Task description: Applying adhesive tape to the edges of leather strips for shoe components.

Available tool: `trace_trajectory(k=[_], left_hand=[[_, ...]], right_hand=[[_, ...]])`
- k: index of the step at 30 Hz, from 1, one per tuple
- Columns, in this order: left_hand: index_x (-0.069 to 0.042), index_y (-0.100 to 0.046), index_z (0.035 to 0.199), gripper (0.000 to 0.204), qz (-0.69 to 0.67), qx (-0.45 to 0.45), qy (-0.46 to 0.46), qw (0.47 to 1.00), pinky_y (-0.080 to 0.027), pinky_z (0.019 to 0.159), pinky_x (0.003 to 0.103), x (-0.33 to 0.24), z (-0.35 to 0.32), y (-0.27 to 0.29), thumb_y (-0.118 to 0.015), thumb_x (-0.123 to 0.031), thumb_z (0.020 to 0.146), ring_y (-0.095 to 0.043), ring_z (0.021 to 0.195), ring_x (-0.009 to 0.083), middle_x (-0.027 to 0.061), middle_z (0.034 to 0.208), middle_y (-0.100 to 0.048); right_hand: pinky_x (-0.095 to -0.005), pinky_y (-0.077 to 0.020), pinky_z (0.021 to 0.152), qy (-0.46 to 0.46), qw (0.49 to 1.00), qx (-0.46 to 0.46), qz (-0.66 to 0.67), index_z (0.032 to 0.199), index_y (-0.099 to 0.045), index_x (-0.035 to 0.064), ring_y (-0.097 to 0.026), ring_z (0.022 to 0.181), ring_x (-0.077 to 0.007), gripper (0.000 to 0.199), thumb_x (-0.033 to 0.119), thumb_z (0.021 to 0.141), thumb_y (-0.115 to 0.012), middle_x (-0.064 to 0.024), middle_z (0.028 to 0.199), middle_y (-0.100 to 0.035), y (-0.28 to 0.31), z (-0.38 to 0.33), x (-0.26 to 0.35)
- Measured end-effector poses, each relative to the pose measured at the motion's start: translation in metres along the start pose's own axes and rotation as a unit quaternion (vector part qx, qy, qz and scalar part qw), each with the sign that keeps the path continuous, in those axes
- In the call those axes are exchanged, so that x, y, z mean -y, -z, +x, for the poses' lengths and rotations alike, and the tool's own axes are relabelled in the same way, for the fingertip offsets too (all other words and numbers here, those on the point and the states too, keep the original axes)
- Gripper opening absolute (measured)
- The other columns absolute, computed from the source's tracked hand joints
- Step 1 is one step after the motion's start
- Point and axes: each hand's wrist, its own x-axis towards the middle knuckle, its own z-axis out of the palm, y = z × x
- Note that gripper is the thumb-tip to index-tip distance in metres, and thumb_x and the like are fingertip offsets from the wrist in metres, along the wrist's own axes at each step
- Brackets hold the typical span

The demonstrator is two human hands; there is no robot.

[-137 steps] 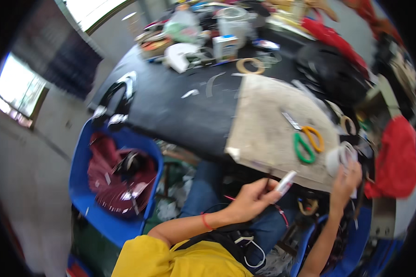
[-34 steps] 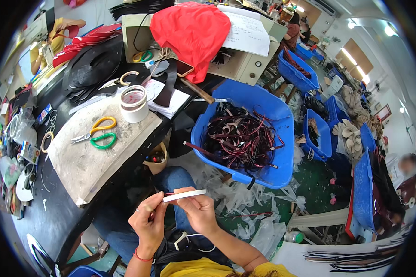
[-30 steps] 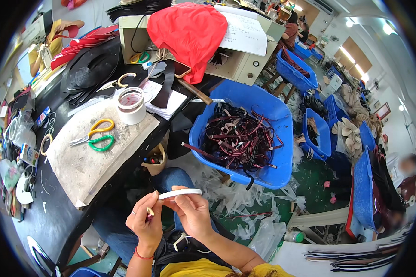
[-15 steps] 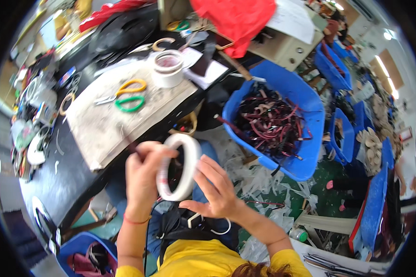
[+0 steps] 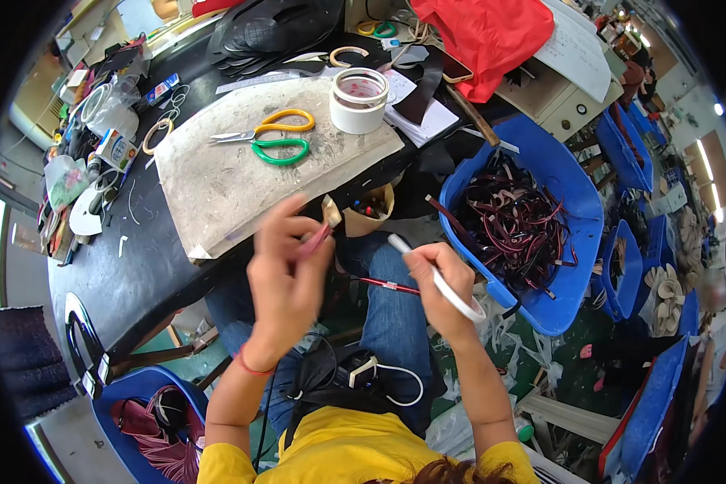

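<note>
My right hand [image 5: 446, 294] is closed around a white tape roll [image 5: 452, 298], which I see nearly edge-on. A thin dark red strap [image 5: 385, 284] with a small pale band on it runs from beside this hand toward my left one. My left hand [image 5: 286, 278] is raised left of it and partly blurred, its fingers bent around a reddish strap end [image 5: 315, 240]. Whether both red parts belong to one strap, I cannot tell. Beyond the hands, scissors [image 5: 276, 137] with one yellow and one green handle lie on a pale board [image 5: 210, 181].
White tape rolls [image 5: 358, 109] stand stacked on the board's far corner. To the right, a blue bin [image 5: 577, 222] holds tangled dark red and black straps. Another blue bin [image 5: 109, 419] sits at lower left. A small tan container [image 5: 371, 222] hangs near the table edge.
The white tape roll has passed from my left hand into my right, and has swung edge-on. My hands have moved apart. The view has shifted, so the table appears further right.
</note>
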Motion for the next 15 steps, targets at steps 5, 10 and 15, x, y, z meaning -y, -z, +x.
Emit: trace_trajectory(k=[5, 10, 15], left_hand=[[-0.003, -0.049, 0.112, 0.033, -0.086, -0.073, 0.026, 0.993, -0.028, 0.051, 0.018, -0.011, 0.026, 0.042, -0.031, -0.027, 0.102, -0.037, 0.059, 0.0050, 0.0040, 0.092, -0.053], [-0.003, -0.054, 0.099, 0.038, -0.298, -0.144, -0.040, 0.943, -0.024, 0.046, 0.020, -0.034, 0.049, 0.077, -0.034, -0.035, 0.101, -0.028, 0.051, 0.0057, 0.0030, 0.078, -0.048], [-0.004, -0.055, 0.099, 0.035, -0.497, -0.054, -0.016, 0.866, -0.026, 0.047, 0.020, -0.030, 0.062, 0.056, -0.036, -0.034, 0.100, -0.031, 0.055, 0.0063, 0.0026, 0.077, -0.047]], right_hand=[[-0.0391, -0.0471, 0.071, 0.075, 0.979, 0.005, -0.192, 0.094, -0.054, -0.0003, -0.060, 0.078, -0.0302, 0.028, 0.014, 0.077, -0.071, -0.0138, 0.083, -0.060, -0.020, -0.032, -0.132], [-0.0399, -0.0458, 0.068, -0.106, 0.985, -0.024, -0.131, 0.097, -0.054, 0.0057, -0.059, 0.076, -0.0278, 0.025, 0.016, 0.079, -0.067, -0.0116, 0.083, -0.059, 0.008, -0.075, -0.163], [-0.0357, -0.0455, 0.076, -0.216, 0.880, -0.256, -0.335, 0.108, -0.050, 0.0034, -0.057, 0.084, -0.0236, 0.026, 0.006, 0.083, -0.056, -0.0139, 0.091, -0.057, 0.141, -0.182, -0.242]])
